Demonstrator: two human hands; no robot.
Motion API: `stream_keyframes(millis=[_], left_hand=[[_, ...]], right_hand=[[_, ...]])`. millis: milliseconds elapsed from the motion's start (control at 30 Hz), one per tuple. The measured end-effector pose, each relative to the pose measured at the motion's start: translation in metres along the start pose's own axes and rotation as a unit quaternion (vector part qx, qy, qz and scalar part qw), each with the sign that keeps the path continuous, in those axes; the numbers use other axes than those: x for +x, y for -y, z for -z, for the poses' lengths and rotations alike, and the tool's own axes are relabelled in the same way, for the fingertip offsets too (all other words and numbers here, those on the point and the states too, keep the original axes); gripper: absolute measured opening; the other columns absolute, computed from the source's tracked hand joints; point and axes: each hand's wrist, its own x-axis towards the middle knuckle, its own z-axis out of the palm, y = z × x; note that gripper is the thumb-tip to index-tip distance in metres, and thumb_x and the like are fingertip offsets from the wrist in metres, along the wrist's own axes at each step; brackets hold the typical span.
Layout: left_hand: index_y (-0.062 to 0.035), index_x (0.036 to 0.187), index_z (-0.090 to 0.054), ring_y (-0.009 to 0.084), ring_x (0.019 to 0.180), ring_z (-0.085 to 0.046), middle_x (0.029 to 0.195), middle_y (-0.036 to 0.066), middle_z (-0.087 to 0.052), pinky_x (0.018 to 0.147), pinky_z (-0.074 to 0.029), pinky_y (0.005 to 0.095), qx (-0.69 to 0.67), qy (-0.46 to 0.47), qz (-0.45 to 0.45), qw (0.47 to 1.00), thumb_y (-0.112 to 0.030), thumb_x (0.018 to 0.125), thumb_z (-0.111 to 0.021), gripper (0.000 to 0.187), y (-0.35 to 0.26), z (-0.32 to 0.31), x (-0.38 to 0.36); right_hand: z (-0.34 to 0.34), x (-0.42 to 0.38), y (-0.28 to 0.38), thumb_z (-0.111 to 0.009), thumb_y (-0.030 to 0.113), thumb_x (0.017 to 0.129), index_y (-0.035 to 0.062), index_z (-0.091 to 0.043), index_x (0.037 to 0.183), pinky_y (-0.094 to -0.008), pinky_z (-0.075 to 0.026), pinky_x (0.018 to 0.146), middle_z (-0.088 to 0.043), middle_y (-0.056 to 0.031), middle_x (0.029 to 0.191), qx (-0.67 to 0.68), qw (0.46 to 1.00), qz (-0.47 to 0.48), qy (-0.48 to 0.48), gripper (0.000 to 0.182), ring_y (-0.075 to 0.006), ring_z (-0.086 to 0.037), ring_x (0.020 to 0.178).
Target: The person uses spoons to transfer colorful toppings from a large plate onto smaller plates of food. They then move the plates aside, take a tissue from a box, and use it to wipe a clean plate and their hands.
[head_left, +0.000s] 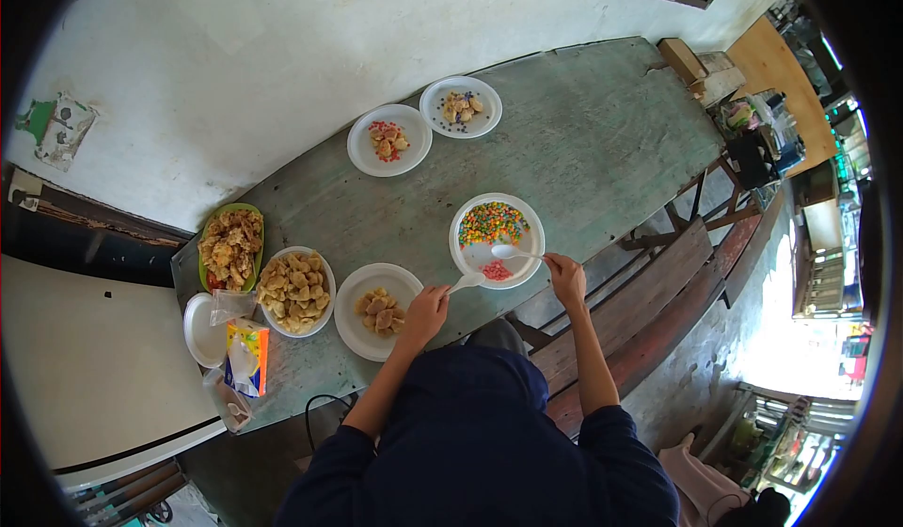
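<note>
A white plate (458, 254) of small coloured candies is in front of me. Multicoloured candies (494, 221) cover its far part, and a small heap of pink ones (497, 270) sits at the near side. My left hand (425, 318) is closed round the handle of a white plastic spoon (467, 281), whose end reaches the plate's near-left rim. In my right hand (566, 280) is a second white plastic spoon (506, 252), its bowl over the plate between the two groups. Left of my left hand, another white plate (349, 294) bears a pile of golden-brown snack pieces (380, 312).
Two plates with snack pieces and candies, one with red bits (360, 155) and one with dark bits (483, 93), stand near the wall. At left are a heaped snack plate (294, 290), a green fried-food dish (261, 216) and a tissue pack (246, 358). A wooden bench (649, 306) runs along the right.
</note>
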Motion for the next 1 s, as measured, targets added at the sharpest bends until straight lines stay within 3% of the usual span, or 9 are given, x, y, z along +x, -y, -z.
stream_keyframes(millis=[267, 700, 1000], left_hand=[[-0.0049, 0.101, -0.060, 0.0345, 0.077, -0.056, 0.086, 0.017, -0.056, 0.067, -0.046, 0.0410, 0.006, 0.006, 0.006, 1.000, -0.014, 0.084, -0.050, 0.022, 0.001, 0.001, 0.000], [-0.0050, 0.101, -0.060, 0.0347, 0.079, -0.056, 0.086, 0.017, -0.056, 0.068, -0.045, 0.0412, 0.002, -0.001, 0.006, 1.000, -0.014, 0.084, -0.050, 0.022, 0.001, 0.005, -0.001], [-0.0051, 0.101, -0.060, 0.0352, 0.079, -0.056, 0.086, 0.017, -0.056, 0.068, -0.045, 0.0414, 0.005, -0.005, -0.010, 1.000, -0.014, 0.084, -0.050, 0.022, 0.004, 0.001, -0.001]], right_hand=[[0.008, 0.001, -0.002, -0.059, 0.025, 0.081, 0.0117, -0.067, 0.089, -0.0370, -0.046, 0.063, -0.063, -0.0107, 0.080, -0.067, 0.994, 0.002, 0.091, 0.017, -0.0304, -0.060, 0.074], [0.013, 0.007, 0.002, -0.058, 0.025, 0.081, 0.0130, -0.067, 0.088, -0.0388, -0.045, 0.061, -0.060, -0.0102, 0.073, -0.070, 0.992, 0.020, 0.099, 0.017, -0.0307, -0.059, 0.071], [0.008, 0.009, -0.008, -0.058, 0.026, 0.081, 0.0120, -0.067, 0.088, -0.0364, -0.046, 0.063, -0.064, -0.0110, 0.081, -0.064, 0.993, 0.007, 0.101, 0.018, -0.0296, -0.061, 0.074]])
